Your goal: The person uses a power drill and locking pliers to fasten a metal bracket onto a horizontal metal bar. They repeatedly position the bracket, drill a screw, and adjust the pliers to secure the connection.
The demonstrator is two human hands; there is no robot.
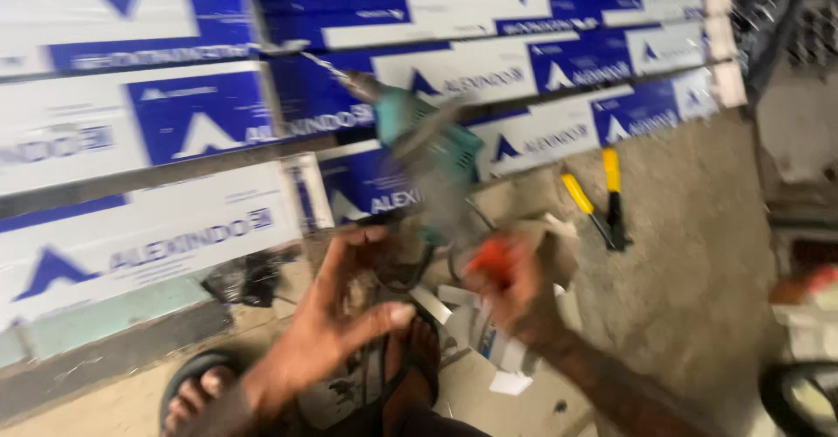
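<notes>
Concrete floor [690, 254] formed the ground, with blue-and-white wrapped metal profiles [157, 123] stacked from nine to one o'clock. Right hand [515, 289] was closed around a small red object [493, 258], blurred beyond identification. Left hand [336, 323] was spread wide, fingers open, touching nothing clearly. At twelve o'clock of both hands sat the teal electric drill [432, 153], bit resting on a profile; probably heavy and rigid, best held by its handle. Yellow-handled pliers [598, 197] lay at two o'clock.
</notes>
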